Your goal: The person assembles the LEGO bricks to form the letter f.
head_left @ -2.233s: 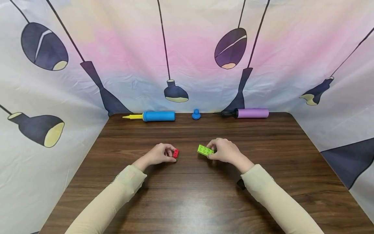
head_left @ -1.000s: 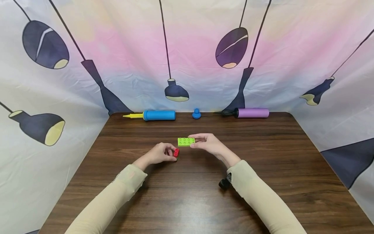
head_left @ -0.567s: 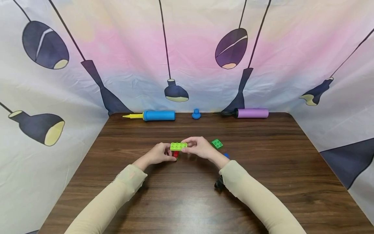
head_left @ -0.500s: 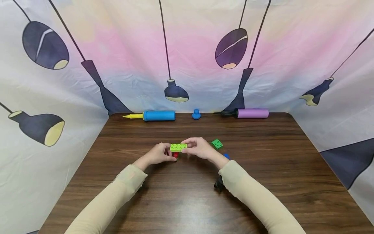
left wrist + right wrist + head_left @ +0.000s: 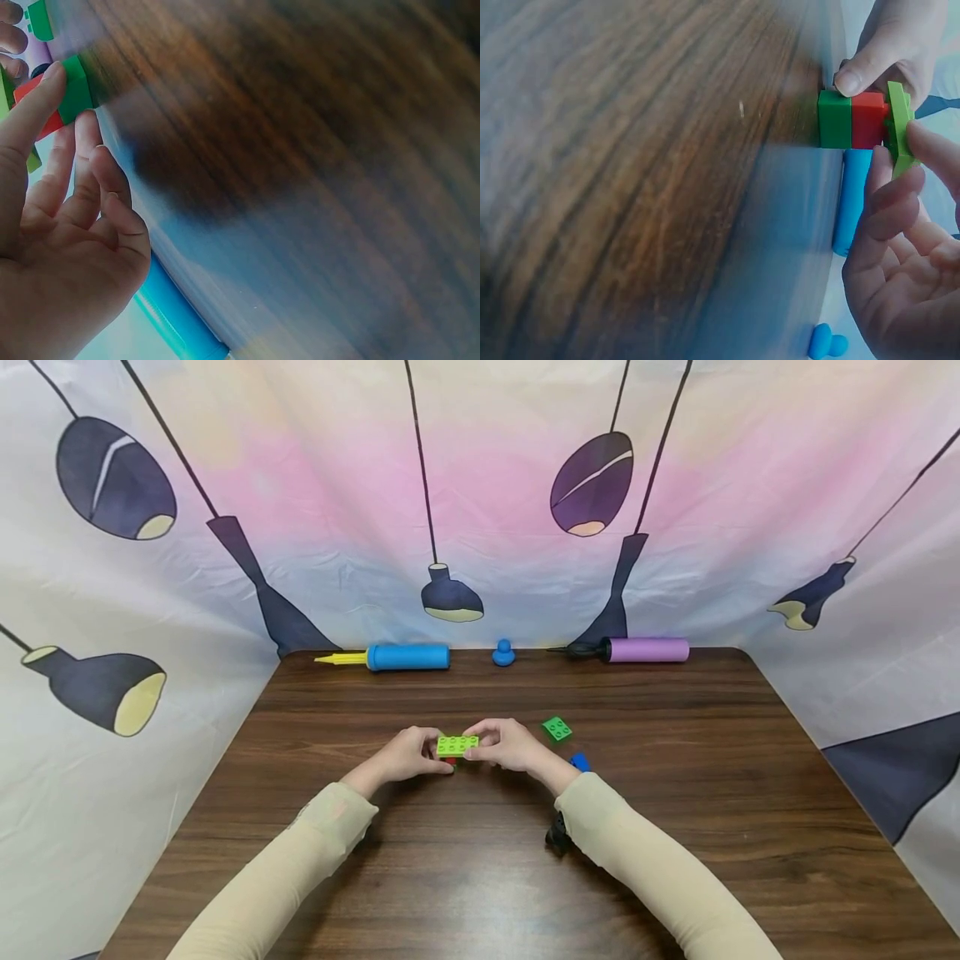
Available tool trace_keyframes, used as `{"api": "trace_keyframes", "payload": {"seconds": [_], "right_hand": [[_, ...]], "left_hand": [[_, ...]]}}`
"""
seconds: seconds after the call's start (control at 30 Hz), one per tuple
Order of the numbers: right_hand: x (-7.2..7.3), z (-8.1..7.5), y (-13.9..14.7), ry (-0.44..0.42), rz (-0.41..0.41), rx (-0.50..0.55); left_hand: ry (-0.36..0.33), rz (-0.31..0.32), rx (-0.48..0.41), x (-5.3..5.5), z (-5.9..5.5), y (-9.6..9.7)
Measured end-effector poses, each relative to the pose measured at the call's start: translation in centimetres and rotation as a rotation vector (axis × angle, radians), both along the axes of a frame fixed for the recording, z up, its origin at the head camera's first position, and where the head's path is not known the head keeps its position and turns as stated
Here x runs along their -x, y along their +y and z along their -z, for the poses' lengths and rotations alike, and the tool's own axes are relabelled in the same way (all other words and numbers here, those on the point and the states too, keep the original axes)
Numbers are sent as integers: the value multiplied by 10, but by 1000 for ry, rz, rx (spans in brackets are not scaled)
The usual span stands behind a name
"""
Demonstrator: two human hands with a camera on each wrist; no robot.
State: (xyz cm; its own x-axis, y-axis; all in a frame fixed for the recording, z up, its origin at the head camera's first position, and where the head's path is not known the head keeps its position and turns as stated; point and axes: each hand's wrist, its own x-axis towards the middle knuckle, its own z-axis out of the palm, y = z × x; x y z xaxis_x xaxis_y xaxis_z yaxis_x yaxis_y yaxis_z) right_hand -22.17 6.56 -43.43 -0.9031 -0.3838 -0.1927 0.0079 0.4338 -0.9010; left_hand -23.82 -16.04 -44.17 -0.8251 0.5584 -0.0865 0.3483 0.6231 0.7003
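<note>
In the head view my left hand [image 5: 408, 753] pinches a small stack standing on the table. The right wrist view shows the stack from the side: a green toy building brick [image 5: 834, 120] at the bottom and a red brick [image 5: 867, 120] on it. My right hand [image 5: 506, 746] holds a thin lime-green studded plate [image 5: 456, 746] by its right end, thumb in front and fingers behind. The plate lies right over the red brick, slightly tilted in the right wrist view, and hides most of the stack from above.
Right of my right wrist lie a green four-stud piece [image 5: 557, 729] and a blue brick [image 5: 580, 762], partly covered by the sleeve. Along the table's back edge are a blue hand pump [image 5: 408, 657] with yellow nozzle, a blue knob-shaped piece [image 5: 503, 652] and a purple pump [image 5: 648, 650].
My right hand has carried the lime plate left, then lowered it onto the top of the red brick. The green piece and blue brick have come into view. My left hand has stayed put.
</note>
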Motion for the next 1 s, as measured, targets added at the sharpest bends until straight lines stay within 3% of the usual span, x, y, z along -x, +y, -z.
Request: {"api": "trace_keyframes", "payload": {"seconds": [0.5, 1.0], "right_hand": [[0, 3, -4, 95, 16, -56], [3, 4, -7, 126, 2, -101]], "left_hand": [[18, -2, -1, 0, 0, 1], [42, 23, 16, 2, -3, 2]]}}
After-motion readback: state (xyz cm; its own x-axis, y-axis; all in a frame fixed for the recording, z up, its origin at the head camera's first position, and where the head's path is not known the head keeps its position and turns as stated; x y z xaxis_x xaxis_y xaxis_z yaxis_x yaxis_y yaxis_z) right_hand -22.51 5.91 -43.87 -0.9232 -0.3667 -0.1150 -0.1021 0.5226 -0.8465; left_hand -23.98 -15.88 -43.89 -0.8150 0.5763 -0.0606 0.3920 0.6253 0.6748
